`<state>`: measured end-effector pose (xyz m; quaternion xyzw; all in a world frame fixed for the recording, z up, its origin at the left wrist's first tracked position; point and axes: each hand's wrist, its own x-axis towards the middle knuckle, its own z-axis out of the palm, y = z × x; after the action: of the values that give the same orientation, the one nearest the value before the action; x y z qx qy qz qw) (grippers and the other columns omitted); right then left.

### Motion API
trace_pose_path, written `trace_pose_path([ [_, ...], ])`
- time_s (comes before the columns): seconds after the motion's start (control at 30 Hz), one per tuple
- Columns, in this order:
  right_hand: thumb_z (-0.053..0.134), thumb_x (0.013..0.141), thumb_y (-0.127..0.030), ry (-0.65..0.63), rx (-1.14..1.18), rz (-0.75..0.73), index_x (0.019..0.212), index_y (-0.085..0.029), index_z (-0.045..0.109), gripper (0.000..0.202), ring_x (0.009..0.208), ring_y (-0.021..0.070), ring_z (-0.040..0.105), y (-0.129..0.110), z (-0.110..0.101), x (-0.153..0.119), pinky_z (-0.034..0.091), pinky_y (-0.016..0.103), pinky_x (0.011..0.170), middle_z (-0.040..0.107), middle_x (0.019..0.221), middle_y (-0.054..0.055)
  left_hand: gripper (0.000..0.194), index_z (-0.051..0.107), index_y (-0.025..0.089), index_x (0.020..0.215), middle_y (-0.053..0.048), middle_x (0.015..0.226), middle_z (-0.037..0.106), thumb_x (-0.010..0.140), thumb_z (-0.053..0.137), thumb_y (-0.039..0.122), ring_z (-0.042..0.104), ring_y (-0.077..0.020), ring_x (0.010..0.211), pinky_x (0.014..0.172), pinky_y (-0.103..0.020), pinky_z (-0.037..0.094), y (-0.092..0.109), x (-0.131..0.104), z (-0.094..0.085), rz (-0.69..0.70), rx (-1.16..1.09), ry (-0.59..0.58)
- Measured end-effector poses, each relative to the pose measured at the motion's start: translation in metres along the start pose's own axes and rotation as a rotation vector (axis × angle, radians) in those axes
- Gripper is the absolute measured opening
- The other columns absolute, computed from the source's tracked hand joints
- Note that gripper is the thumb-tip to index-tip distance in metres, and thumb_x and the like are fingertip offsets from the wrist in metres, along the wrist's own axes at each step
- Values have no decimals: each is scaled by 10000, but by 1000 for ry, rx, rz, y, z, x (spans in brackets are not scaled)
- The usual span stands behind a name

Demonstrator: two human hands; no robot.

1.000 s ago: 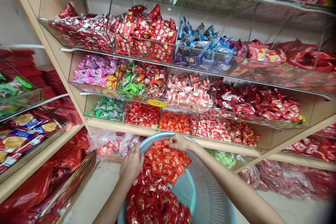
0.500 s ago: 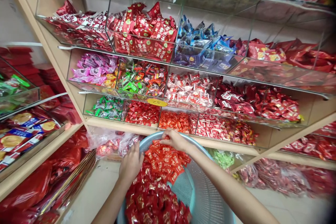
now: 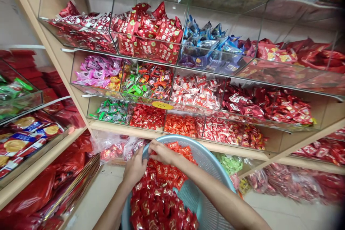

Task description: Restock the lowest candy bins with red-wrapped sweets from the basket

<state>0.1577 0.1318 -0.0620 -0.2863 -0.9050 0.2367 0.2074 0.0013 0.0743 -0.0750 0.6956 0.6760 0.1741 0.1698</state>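
A round blue-green mesh basket (image 3: 215, 172) stands below the shelves. Inside it lie bright orange-red wrapped candies (image 3: 169, 172) toward the back and dark red wrapped candies (image 3: 159, 205) toward the front. My left hand (image 3: 134, 165) is at the basket's left rim, its fingers bent over the edge; what they hold, if anything, is hidden. My right hand (image 3: 160, 152) reaches across over the orange-red candies close to my left hand, fingers curled down, with their tips partly hidden.
Glass-fronted bins of red candies (image 3: 147, 116), blue packets (image 3: 210, 41) and other sweets fill the shelves ahead. A yellow tag (image 3: 162, 105) hangs above the lowest row. Plastic bags (image 3: 107, 147) lie behind the basket at left, and red packaging (image 3: 29, 187) fills the lower left shelf.
My right hand has moved left along the back of the basket, closer to my left hand, uncovering orange-red candies at the back. My left hand has hardly moved.
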Motion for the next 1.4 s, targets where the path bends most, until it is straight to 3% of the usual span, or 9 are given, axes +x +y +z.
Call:
trace_pose_path([
  [0.13,570,749,-196,9,-55,-5,865,-201,500,135,863,135,484,-3,2,-2,429,243,761,463,960,19,489,384,225,1259,-48,1037,630,771,403,198,599,-187,885,705,-266,413,-3,3,-2,-47,-91,-43],
  [0.27,536,791,-246,86,-166,33,931,-207,487,153,904,153,472,-7,-11,-7,429,271,781,459,987,35,512,394,220,1258,-24,1009,638,751,405,149,597,-163,850,750,-275,426,-10,9,-2,-10,-262,-76],
  [0.43,499,810,-190,173,-218,58,972,-208,487,162,943,157,463,-10,-26,-15,414,284,822,461,1027,50,546,385,173,1256,-36,1086,603,714,383,110,566,-149,940,870,-299,407,-17,14,-1,74,-415,-108],
  [0.57,470,828,-194,141,-227,53,942,-206,509,121,940,161,467,-15,-27,-25,415,287,823,482,1002,51,547,373,148,1251,-56,1126,573,705,376,117,546,-146,980,914,-310,390,-17,14,1,114,-474,-128],
  [0.73,426,857,-219,174,-205,118,964,-199,525,147,947,165,475,-17,-34,-48,413,301,836,500,1003,59,611,264,152,1280,-91,1227,471,699,455,160,467,-173,1106,945,-322,361,-16,11,3,147,-421,20],
  [0.87,421,858,-211,247,-150,199,970,-212,540,163,951,159,498,-19,-47,-76,417,299,849,512,1015,56,173,468,183,912,-50,986,519,773,423,276,527,-172,938,835,-313,414,-9,3,-1,191,-260,108],
  [0.97,422,854,-221,320,-127,253,985,-224,547,181,1002,165,499,-26,-59,-106,415,306,877,510,1061,58,225,449,194,669,-33,884,498,795,410,376,531,-175,857,768,-300,419,-2,-6,-6,209,-100,79],
  [1.17,413,862,-293,522,-163,421,980,-229,570,206,1025,191,511,-41,-70,-179,433,334,876,522,1075,78,155,512,180,656,-67,930,502,775,436,243,494,-195,901,765,-294,384,7,-8,-11,209,153,21],
  [1.4,454,833,-351,741,-270,605,938,-215,597,223,1011,214,519,-41,-49,-245,435,379,869,557,1045,80,191,568,156,764,-81,973,518,802,389,208,492,-186,925,811,-294,374,24,9,-22,221,253,45],
])
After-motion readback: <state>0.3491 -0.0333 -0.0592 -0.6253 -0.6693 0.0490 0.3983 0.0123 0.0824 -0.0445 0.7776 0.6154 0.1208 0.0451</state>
